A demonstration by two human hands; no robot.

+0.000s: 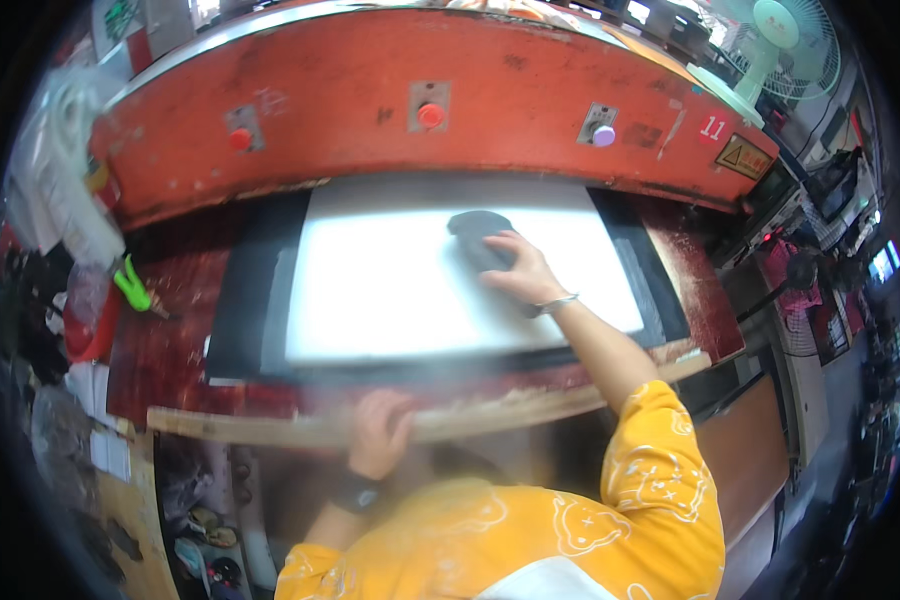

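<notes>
Left hand (380, 432) grips bench edge; dark piece (480, 238) seemingly lies diagonally.

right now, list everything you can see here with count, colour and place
press machine: one, red-orange, curved across the top
buttons: three, two red and one purple, along the press front
white sheet: one, bright white, flat on the press bed
black mat: one, black, under and around the white sheet
dark piece: one, dark grey, on the white sheet under the right hand
wooden edge: one, pale wood, along the front of the bed
fan: one, pale green, top right
green clip: one, bright green, left of the bed
right hand: on the dark piece, bracelet at wrist
left hand: gripping the wooden edge, dark wristband
</notes>
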